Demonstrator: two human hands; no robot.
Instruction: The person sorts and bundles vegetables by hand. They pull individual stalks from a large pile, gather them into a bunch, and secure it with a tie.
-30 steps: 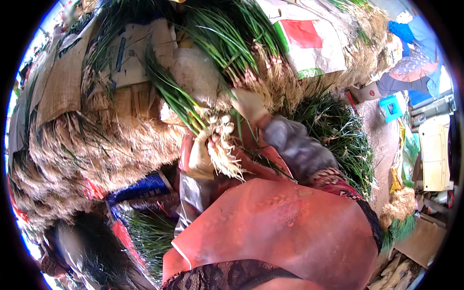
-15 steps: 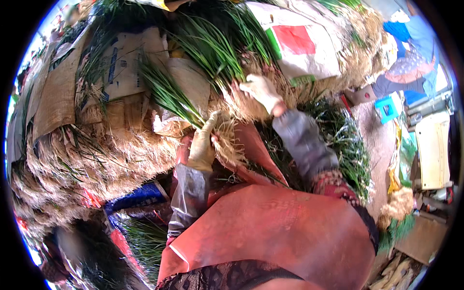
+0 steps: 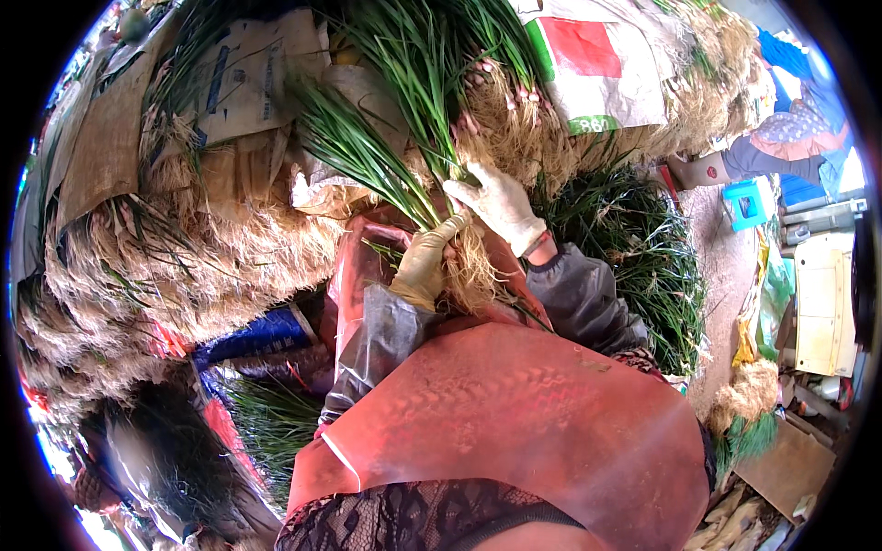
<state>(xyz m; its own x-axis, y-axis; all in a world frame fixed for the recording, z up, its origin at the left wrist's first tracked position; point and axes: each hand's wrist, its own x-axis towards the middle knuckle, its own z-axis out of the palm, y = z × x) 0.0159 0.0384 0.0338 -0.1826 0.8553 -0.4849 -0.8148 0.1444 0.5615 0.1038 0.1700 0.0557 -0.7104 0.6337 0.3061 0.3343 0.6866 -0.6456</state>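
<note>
My left hand clenches a bunch just above its roots, over my red apron, so the leaves fan far-left. My right hand lies on the pile beyond, fingers curled loosely (gripping anything? I cannot tell). Long green blades, pale tangled roots.

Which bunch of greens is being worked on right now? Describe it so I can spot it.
Above the red apron, both gloved hands meet. The left hand grips a bunch of greens near its pale tangled roots. Unlike the heaped piles around it, this bunch is held up, leaves fanning up-left.
</note>
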